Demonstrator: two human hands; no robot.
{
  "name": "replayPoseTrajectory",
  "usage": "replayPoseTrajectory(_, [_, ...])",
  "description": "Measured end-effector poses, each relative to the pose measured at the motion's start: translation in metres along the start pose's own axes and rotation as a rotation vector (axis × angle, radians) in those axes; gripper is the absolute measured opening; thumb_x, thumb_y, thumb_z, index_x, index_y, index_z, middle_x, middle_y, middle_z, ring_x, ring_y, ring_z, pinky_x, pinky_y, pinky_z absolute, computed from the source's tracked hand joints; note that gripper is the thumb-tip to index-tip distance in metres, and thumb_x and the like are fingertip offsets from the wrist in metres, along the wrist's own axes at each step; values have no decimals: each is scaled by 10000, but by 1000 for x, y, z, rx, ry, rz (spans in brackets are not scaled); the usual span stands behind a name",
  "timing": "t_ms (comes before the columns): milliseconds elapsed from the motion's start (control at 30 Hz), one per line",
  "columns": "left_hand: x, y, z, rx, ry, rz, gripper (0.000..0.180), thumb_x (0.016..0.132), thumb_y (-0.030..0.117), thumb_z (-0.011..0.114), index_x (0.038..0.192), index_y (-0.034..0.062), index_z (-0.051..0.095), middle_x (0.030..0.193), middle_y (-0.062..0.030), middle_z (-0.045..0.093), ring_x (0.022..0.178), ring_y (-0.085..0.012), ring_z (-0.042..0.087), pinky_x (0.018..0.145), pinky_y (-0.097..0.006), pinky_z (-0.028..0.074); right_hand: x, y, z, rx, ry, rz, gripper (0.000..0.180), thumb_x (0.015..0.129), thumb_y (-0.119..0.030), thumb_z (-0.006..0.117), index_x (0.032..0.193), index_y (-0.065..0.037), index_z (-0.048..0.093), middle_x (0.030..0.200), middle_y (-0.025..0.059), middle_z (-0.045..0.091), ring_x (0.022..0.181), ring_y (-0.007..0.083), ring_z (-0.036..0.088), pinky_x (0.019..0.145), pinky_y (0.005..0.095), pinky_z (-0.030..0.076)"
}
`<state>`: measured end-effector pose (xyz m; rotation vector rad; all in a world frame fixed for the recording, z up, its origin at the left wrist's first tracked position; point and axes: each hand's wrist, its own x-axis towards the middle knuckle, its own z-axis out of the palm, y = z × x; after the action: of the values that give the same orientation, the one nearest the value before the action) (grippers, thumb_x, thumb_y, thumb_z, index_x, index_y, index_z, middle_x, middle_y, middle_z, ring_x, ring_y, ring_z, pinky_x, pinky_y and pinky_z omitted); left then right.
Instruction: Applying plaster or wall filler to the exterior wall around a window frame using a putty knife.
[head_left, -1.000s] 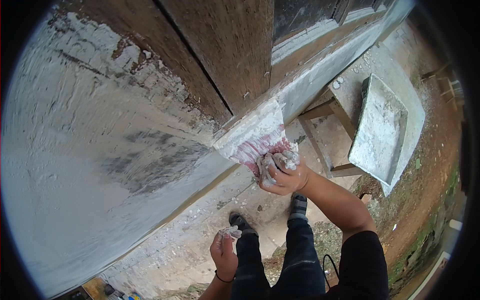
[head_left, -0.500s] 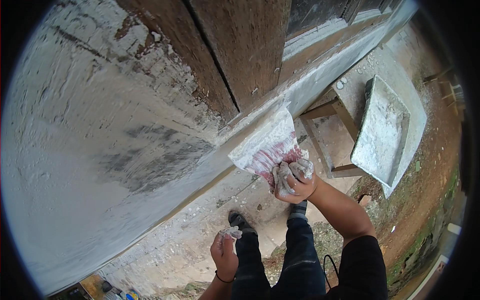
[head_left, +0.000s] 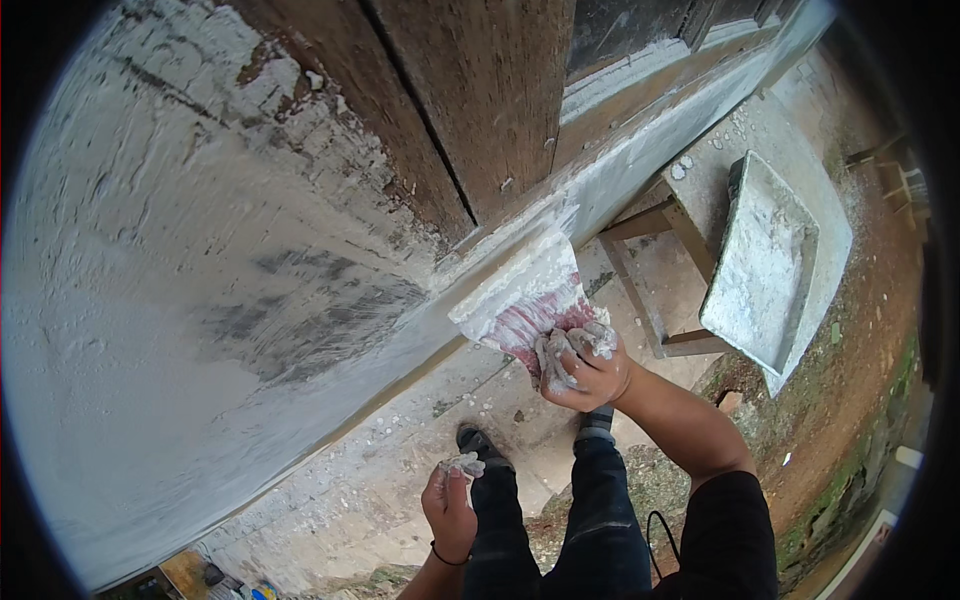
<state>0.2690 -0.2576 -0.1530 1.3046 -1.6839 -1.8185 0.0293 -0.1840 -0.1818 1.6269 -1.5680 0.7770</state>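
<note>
In my right hand, caked with white plaster, is a wide reddish spreader smeared with the same white paste. The fingers wrap round its near end. Its broad edge lies at the ledge of the wall, below the door frame; whether it touches cannot be told. My left hand, a dark band at its wrist, hangs low with bent fingers pressed together. Whitish paste coats its fingertips, and anything pinched there cannot be made out. A dark, streaked patch shows through the pale coat on the wall.
To the right stands a wooden table bearing a shallow tray with white plaster in it. A weathered brown wooden frame rises from the ledge. My shoes stand on paving spattered with white; bare earth lies further right.
My right hand and the spreader have shifted slightly left along the ledge. The left hand has stayed nearly where it was.
</note>
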Motion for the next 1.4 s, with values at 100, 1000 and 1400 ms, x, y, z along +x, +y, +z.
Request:
replayPoseTrajectory(100, [-1,-6,-4,-17,-47,15,200,895,92,400,876,-45,544,811,-75,578,755,-112,517,705,-237,407,29,10,-9,72,-95,-4,148,528,-248,614,671,-255,573,791,-14,550,718,144,543,622,287,459])
replayPoseTrajectory(1000, [-8,-6,4,20,-86,14,199,894,108,402,841,-18,547,752,-28,551,642,-53,434,581,-193,338,132,44,-51,73,-445,-62,104,628,-189,588,731,-193,600,804,-43,519,813,101,521,531,226,411])
replayPoseTrajectory(1400, [-6,-15,1,-6,-41,40,209,890,123,411,791,-5,544,709,-15,533,590,-41,400,538,-192,314,119,42,-47,98,-518,-83,116,619,-197,585,731,-219,606,842,-43,551,829,104,530,539,207,406])
